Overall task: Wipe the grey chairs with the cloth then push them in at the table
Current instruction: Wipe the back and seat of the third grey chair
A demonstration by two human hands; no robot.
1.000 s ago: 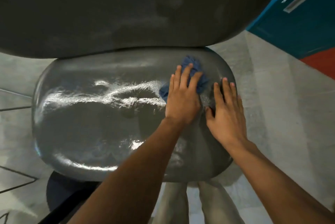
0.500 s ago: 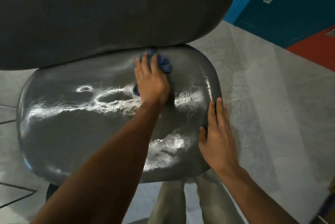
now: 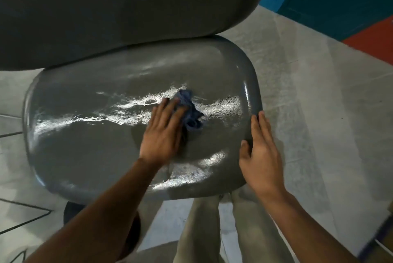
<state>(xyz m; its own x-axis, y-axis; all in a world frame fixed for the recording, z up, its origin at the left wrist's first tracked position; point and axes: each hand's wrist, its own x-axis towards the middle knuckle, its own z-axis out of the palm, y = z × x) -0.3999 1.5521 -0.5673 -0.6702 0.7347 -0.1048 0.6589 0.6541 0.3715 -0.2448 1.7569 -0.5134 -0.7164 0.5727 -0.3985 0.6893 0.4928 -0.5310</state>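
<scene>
Head view, looking down on glossy grey chair seat (image 3: 89,135); dark backrest (image 3: 127,7) fills upper frame. Left hand (image 3: 162,135) laid flat, fingers straight, pressing crumpled blue cloth (image 3: 191,114) onto seat right of centre; cloth bunched at fingertips, partly under palm. Right hand (image 3: 260,152) resting on right edge of seat, fingers extended along rim, thumb on top surface, gripping nothing. Bright reflections streaked across seat. Pale grey floor (image 3: 308,114) around chair; teal panel (image 3: 340,3) and red strip (image 3: 374,43) at upper right. Light trouser legs (image 3: 202,230) at bottom.
</scene>
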